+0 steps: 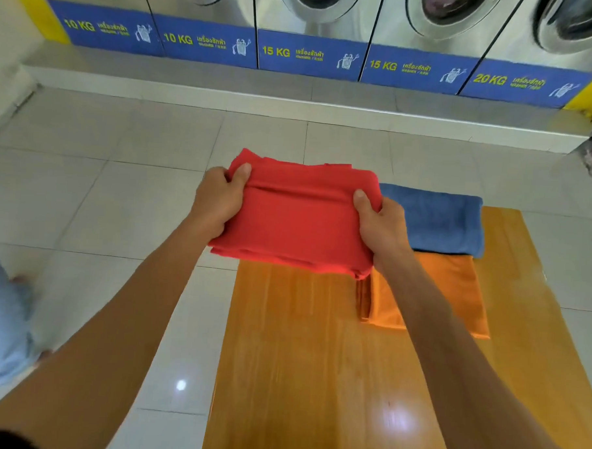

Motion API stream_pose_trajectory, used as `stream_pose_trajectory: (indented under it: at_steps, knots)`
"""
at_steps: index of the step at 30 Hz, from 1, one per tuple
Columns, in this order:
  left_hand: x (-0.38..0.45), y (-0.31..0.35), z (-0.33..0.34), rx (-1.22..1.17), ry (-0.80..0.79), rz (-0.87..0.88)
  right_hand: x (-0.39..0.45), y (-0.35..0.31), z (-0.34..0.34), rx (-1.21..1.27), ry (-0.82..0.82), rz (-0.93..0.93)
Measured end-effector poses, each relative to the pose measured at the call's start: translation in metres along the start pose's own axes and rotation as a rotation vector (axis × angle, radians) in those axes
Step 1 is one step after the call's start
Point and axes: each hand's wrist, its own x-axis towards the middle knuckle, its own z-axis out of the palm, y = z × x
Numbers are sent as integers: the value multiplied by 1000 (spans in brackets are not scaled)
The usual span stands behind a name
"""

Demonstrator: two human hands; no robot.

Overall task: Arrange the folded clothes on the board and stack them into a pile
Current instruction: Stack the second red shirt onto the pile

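A folded red cloth [298, 221] was gripped at its two short sides: the left hand [217, 200] was clamped on the left edge, thumb laid over the top and fingers tucked beneath, and the right hand [382, 228] was clamped on the right edge in the same manner. The cloth was held flat and clear of the surface, over the far left corner of a glossy wooden board [299, 360], with part of it out past the board's edge above the floor. Just beside the right hand, a folded blue towel [440, 224] was seen lying on the far end of the board, its left part hidden behind the red cloth. A folded orange cloth [447, 292] was laid flat on the board right in front of the towel, the two edges touching, and was partly covered by the right forearm. The board was set on a pale tiled floor [85, 198]. Beyond a low step, a row of front-loading washing machines [313, 21] with blue capacity labels was ranged along the wall.
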Motion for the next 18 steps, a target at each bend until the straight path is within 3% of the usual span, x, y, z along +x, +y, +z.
stream_pose_trajectory:
  at_steps: [6,18]
  knots:
    - [81,19,13,13,16,-3,81,-35,26,-18,32,-41]
    - [104,-21,61,145,-22,-89,118,23,45,-137,31,44]
